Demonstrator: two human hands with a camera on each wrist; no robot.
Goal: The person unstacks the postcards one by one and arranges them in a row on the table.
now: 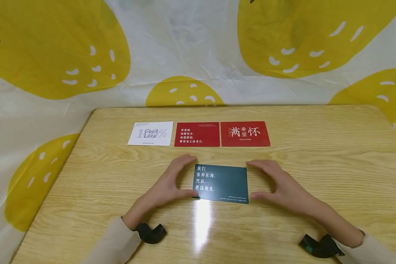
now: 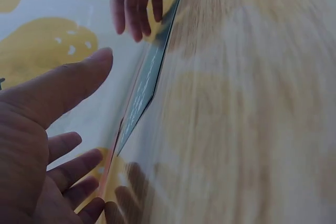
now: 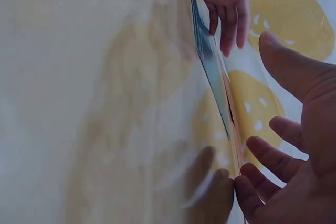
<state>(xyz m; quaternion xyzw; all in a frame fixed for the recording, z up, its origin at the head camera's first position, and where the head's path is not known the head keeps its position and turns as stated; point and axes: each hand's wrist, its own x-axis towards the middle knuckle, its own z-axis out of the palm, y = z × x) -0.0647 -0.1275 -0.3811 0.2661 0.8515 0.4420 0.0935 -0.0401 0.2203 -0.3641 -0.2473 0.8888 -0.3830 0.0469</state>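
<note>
A dark green card with white Chinese lettering lies on the wooden table, slightly slanted. On its left side is my left hand, thumb and fingers spread apart; in the head view the thumb tip overlaps the card's lower left corner. The left wrist view shows that thumb raised off the table, with the card beyond it. To the right of the card, my right hand is spread likewise, a small gap between it and the card's edge. Neither hand holds anything.
Behind the green card, a white "Good Luck" card, a red card with several text lines and a red card with large characters lie in a row. A white cloth with yellow prints hangs along the table's far edge.
</note>
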